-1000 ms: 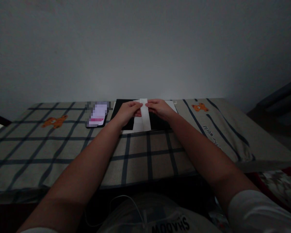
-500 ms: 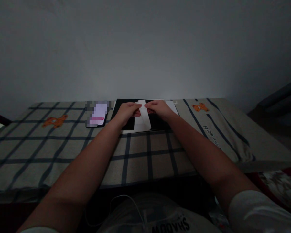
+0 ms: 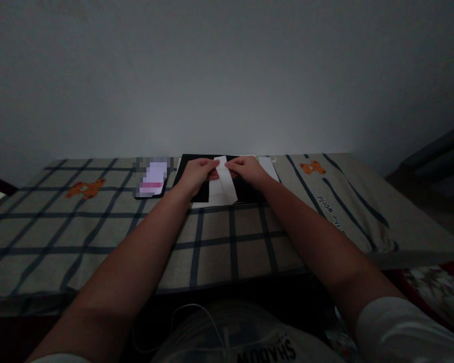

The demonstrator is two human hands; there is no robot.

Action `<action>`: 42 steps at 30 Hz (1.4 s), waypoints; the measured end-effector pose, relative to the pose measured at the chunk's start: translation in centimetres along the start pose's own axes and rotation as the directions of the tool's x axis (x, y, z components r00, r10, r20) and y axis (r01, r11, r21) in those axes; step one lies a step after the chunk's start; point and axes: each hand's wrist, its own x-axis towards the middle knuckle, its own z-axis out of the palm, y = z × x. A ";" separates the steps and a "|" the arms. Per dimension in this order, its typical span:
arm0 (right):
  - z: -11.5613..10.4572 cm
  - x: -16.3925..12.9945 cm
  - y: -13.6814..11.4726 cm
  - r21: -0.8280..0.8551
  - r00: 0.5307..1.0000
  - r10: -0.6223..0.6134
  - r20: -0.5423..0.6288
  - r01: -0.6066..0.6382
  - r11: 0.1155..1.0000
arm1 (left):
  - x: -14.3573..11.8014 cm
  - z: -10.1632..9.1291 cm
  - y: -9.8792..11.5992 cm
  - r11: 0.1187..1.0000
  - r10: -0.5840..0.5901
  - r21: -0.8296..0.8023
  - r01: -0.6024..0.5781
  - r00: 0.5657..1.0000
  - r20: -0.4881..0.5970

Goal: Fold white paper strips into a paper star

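Checked cloth (image 3: pixel 98 237): one phone (image 3: pixel 153 177), one paper strip (image 3: pixel 224 184) pinched in both grips, left hand (image 3: pixel 196 174), right hand (image 3: pixel 249 170).

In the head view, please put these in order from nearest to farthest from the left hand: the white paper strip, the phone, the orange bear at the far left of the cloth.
From the left hand:
1. White paper strip, held at its fingers, just to the right.
2. Phone, lying to the left on the cloth.
3. Orange bear, farther left, beyond the phone.

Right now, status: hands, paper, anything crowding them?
Left hand and right hand both pinch the folded white paper strip, grips shut. Strip sits over the black flat mat. Blurred-screen phone lies left of it, apart.
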 end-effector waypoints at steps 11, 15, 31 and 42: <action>0.1 -0.7 -1.2 -0.106 0.999 -0.052 -0.002 0.052 0.993 | -0.3 0.4 0.5 0.994 0.104 0.045 -0.102 0.992 -0.065; 0.3 -0.6 -1.2 -0.054 0.997 -0.055 -0.053 0.052 0.997 | -0.3 0.3 0.6 0.993 0.120 0.030 -0.118 0.991 -0.058; 0.3 -0.4 -0.8 -0.082 0.993 -0.061 -0.103 0.052 0.995 | -0.1 0.2 0.2 0.987 0.156 0.055 -0.154 0.987 -0.044; 0.5 0.1 0.0 0.028 0.991 -0.057 -0.125 0.061 0.998 | 0.2 0.1 -0.2 0.983 0.172 0.067 -0.169 0.984 -0.046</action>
